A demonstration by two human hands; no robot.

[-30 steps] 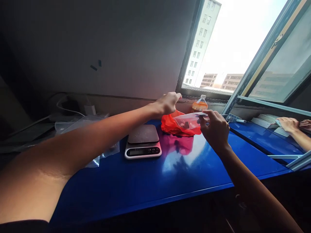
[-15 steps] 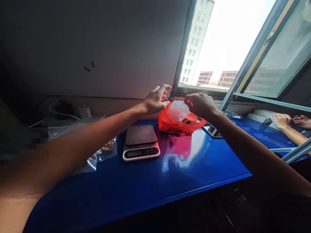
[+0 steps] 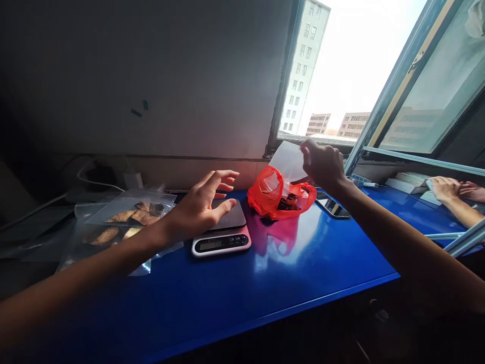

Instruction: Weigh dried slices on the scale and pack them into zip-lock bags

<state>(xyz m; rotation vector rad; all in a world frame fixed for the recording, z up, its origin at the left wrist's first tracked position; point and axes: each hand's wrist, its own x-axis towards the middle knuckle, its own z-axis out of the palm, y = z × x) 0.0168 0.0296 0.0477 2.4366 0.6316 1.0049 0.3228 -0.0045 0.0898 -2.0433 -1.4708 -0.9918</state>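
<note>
My left hand [image 3: 206, 202] hovers over the kitchen scale [image 3: 220, 243], fingers apart and holding nothing. It hides part of the scale's dark plate; the display looks lit, but its digits are too small to read. My right hand [image 3: 322, 163] pinches the edge of a translucent plastic bag [image 3: 288, 156]. That bag rises out of a red plastic bag [image 3: 267, 194], which sits on the blue table [image 3: 303, 263] to the right of the scale. Dark reddish pieces [image 3: 290, 202] lie in the red bag's opening.
Clear bags with brown dried slices [image 3: 144, 216] lie left of the scale. A phone [image 3: 333, 205] rests right of the red bag. A white charger [image 3: 132, 180] and cables are by the wall. Beyond a metal frame [image 3: 464, 242], another person's hands [image 3: 447, 189] hold something near white boxes [image 3: 407, 182].
My left hand has moved down and left from the red bag to above the scale. My right hand has lifted the translucent bag slightly, and the scale's display now looks lit.
</note>
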